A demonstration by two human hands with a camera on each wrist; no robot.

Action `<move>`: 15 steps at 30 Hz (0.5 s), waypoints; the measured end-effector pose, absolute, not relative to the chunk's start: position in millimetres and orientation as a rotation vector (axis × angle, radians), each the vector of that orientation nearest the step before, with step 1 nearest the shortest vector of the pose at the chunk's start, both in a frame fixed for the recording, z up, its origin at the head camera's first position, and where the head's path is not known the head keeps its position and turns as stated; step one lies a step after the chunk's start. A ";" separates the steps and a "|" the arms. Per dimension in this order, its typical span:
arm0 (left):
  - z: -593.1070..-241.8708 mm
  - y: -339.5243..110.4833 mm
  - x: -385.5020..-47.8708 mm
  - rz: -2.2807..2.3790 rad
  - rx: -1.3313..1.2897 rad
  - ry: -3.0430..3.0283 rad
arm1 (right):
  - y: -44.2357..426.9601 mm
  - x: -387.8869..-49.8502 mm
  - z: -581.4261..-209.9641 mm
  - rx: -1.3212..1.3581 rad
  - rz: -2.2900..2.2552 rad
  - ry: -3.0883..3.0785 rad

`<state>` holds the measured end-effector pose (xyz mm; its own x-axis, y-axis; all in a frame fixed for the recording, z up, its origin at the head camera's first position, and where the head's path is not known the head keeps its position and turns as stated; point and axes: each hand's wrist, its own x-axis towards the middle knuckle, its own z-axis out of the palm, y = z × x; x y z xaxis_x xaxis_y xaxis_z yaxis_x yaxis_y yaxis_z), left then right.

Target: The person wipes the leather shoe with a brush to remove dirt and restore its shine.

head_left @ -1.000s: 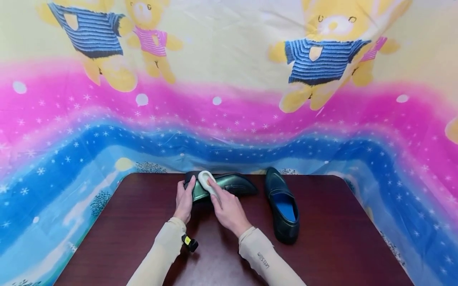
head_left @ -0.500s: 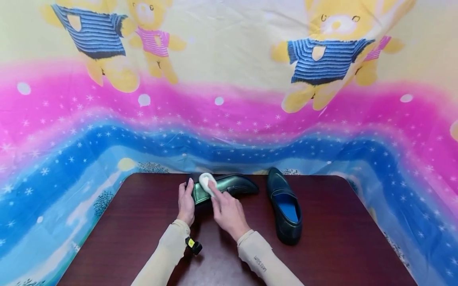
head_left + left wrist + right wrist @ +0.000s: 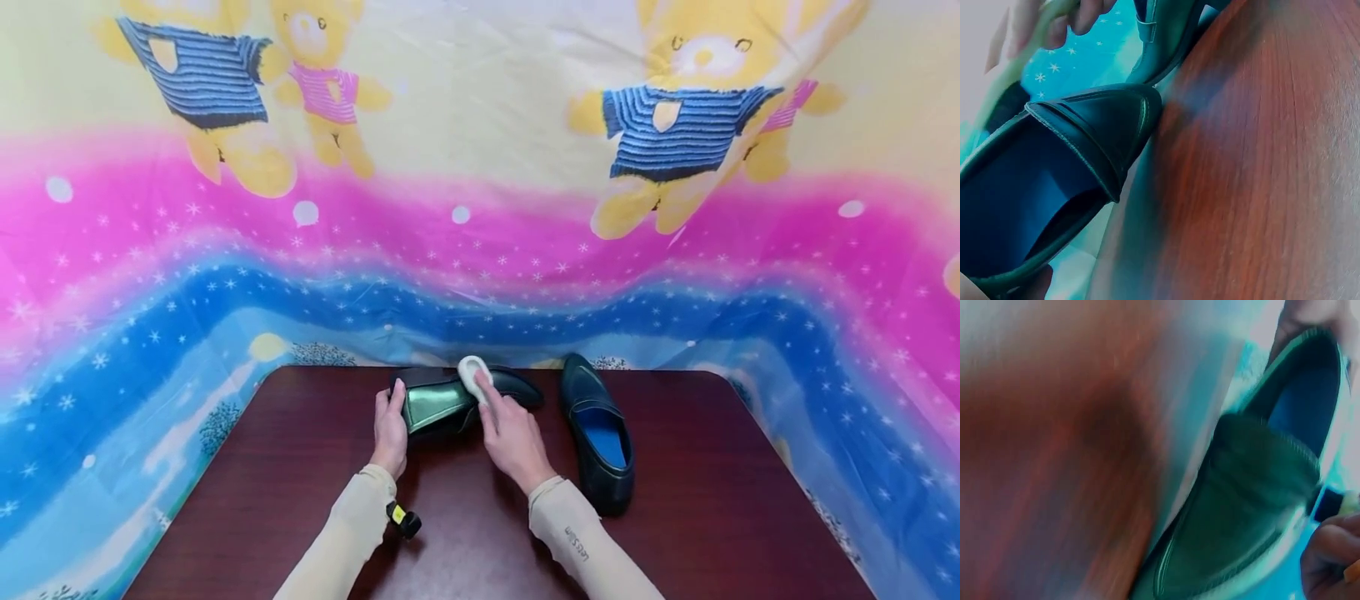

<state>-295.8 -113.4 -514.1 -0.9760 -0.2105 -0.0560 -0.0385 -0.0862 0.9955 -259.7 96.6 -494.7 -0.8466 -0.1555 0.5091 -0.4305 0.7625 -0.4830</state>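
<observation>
A dark green-black leather loafer (image 3: 438, 406) is tipped on its side near the table's far edge, toe to the right. My left hand (image 3: 390, 432) grips its heel end. My right hand (image 3: 517, 442) holds a white-backed shoe brush (image 3: 474, 375) against the upward-facing side, toward the front of the shoe. Dark bristles (image 3: 1010, 103) show under the brush back in the left wrist view. The blue-lined opening of the held loafer (image 3: 1260, 494) shows in the right wrist view, with the left-hand fingers (image 3: 1313, 314) at its heel.
The matching loafer (image 3: 588, 396) stands upright to the right, toe away from me, with a blue insole. Beneath both is a dark red-brown wooden table (image 3: 697, 500). A printed bear-pattern cloth (image 3: 465, 250) hangs behind it and along its sides.
My right hand and the brush have slid right along the shoe, from near the heel toward the toe. The left hand keeps its hold on the heel.
</observation>
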 end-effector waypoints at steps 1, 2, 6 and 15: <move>-514.3 -114.3 -295.7 -2.216 0.285 -2.045 | 91.4 -256.6 -494.6 0.491 0.832 -2.502; -514.5 -115.1 -295.7 -2.215 0.292 -2.047 | 85.8 -253.1 -494.4 0.542 0.816 -2.491; -514.4 -118.3 -295.7 -2.209 0.326 -2.065 | 64.1 -240.4 -493.7 0.736 0.753 -2.483; -509.7 -123.3 -292.2 -2.272 0.359 -2.055 | 53.3 -239.9 -504.2 0.751 0.674 -2.488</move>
